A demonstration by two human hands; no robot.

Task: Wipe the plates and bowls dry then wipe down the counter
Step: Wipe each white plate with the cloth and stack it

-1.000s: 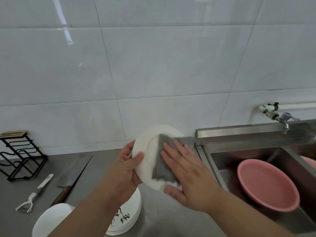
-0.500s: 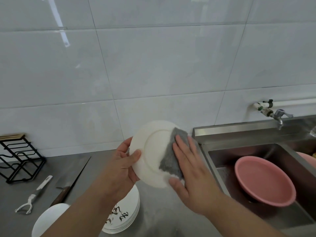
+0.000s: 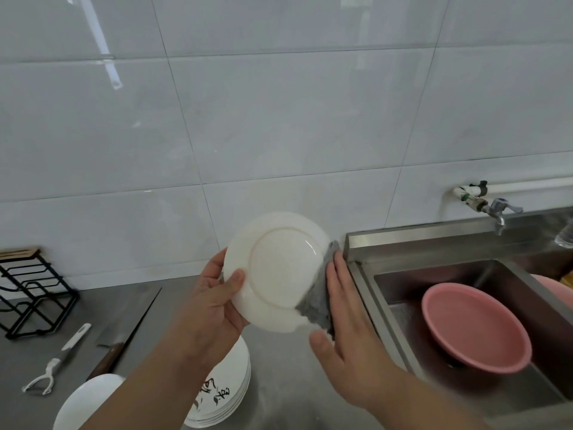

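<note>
While the left hand [image 3: 217, 302] grips the white plate [image 3: 279, 271] by its left rim, thumb laid over the side turned toward the person and fingers curled round behind, the plate is held up on a tilt, off the counter [image 3: 279, 383]. Across from that grip the right hand [image 3: 347, 336] lies flat, fingers straight and close together. It presses a grey cloth [image 3: 316, 302] against the plate's lower right edge, with the thumb spread off below. The cloth sits between those fingers and the rim, one corner poking up past the fingertips.

Straight below the left hand's grip a stack of plates [image 3: 229, 395] with black brush lettering rests on the counter, partly hidden by the forearm. A white bowl [image 3: 90, 401] stands just beside the stack, further left. Well off to the left of the grip lie a knife [image 3: 124, 336] and a white peeler [image 3: 59, 361], with a black wire rack [image 3: 34, 293] behind them against the tiled wall.

Just to the right of the pressing hand begins the steel sink [image 3: 434, 249]. A pink basin [image 3: 474, 327] sits tilted inside it, and a tap [image 3: 496, 212] juts from the wall above its back edge.
</note>
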